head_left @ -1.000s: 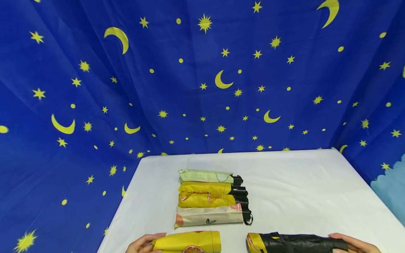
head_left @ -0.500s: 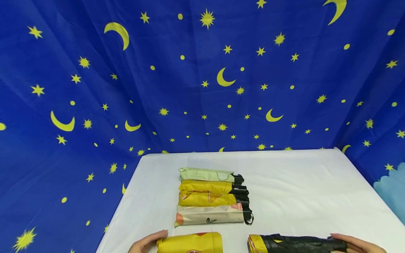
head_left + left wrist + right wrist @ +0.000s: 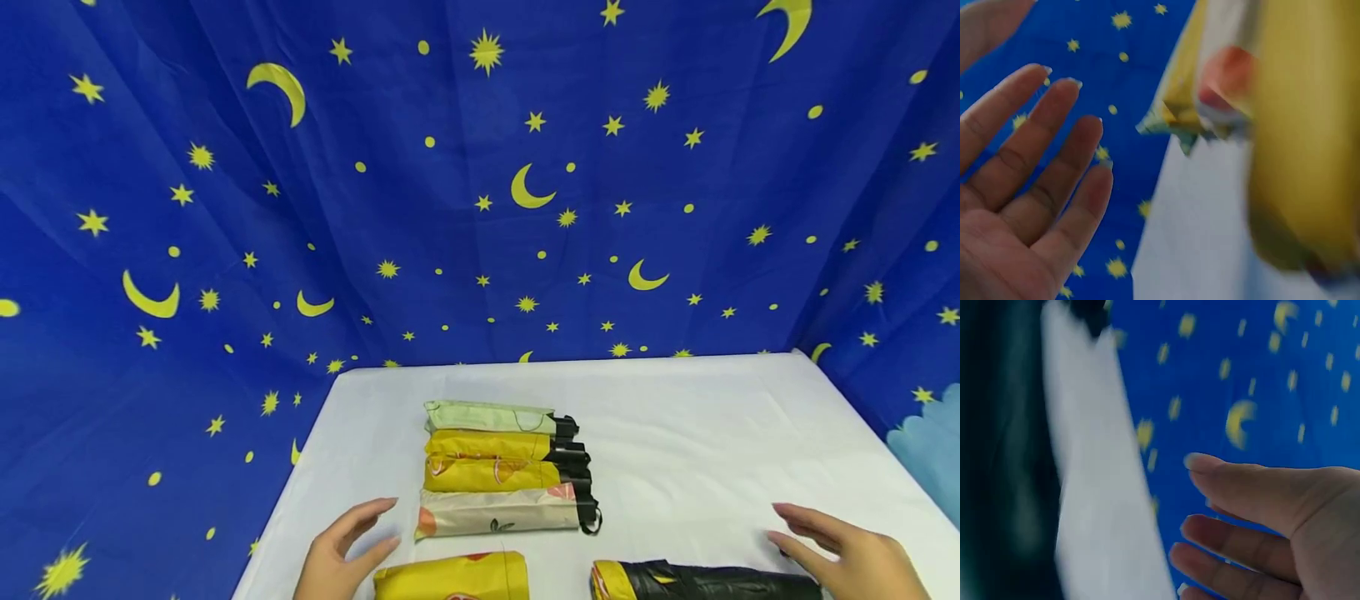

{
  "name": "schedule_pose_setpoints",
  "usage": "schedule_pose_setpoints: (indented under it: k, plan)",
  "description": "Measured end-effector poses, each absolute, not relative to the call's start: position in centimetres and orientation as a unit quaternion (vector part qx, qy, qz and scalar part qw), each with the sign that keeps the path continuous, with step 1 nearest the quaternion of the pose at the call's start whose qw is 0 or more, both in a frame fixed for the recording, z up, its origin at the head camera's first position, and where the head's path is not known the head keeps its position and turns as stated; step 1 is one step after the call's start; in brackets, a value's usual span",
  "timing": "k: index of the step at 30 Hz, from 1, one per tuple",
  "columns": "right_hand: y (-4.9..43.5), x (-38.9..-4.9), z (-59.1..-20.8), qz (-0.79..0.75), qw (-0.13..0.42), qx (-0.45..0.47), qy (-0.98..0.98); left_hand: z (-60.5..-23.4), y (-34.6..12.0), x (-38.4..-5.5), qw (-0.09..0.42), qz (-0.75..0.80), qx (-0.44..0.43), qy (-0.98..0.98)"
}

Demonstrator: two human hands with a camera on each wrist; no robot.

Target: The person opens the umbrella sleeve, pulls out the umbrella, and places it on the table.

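My left hand [image 3: 337, 562] is raised at the left of a yellow umbrella sleeve [image 3: 465, 575] with an orange-slice print, fingers and thumb apart and holding nothing. In the left wrist view its palm shows bare beside the blurred yellow sleeve [image 3: 1304, 137]. A folded black umbrella [image 3: 727, 583], yellow at its left end, lies at the front right. Over its right end hovers my right hand [image 3: 862, 562], fingers loosely spread, nothing in its grasp. The bottom frame edge cuts off both the sleeve and the black umbrella.
Behind the sleeve, several sleeved umbrellas lie stacked in a row on the white table [image 3: 712, 442]: a cream one [image 3: 498, 512] in front, yellow ones [image 3: 491, 474] in the middle, a pale green one [image 3: 491, 417] at the back. Blue star-and-moon cloth [image 3: 450, 225] surrounds the table.
Both hands have let go and lifted: the left from the end of the yellow sleeve, the right from the black umbrella's right end. The sleeve and umbrella stay about where they were.
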State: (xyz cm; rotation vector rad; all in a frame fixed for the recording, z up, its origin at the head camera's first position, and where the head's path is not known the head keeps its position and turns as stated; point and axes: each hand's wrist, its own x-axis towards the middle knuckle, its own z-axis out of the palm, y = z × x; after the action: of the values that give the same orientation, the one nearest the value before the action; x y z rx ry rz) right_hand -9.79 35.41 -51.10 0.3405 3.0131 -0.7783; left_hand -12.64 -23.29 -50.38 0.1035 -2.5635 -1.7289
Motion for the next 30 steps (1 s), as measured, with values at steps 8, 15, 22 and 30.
schedule_pose_setpoints:
  k: [8, 15, 22, 30]
  plan:
    - [23.8, -14.0, -48.9, -0.405, -0.115, -0.037, 0.906, -48.8, -20.5, -14.7, 0.031, -0.514, 0.032, -0.857]
    - [18.3, -17.1, -52.2, -0.481, -0.026, -0.037, 0.875, -50.3, -19.6, -16.2, 0.01, -0.526, 0.029, -0.85]
    - [18.0, -17.7, -55.0, -0.573, 0.012, -0.029, 0.819, -51.5, -19.6, -16.9, -0.015, -0.516, 0.03, -0.856]
    - [17.9, -17.7, -55.7, -0.569, 0.024, -0.062, 0.819, -52.8, -20.1, -16.9, -0.066, -0.536, 0.001, -0.841]
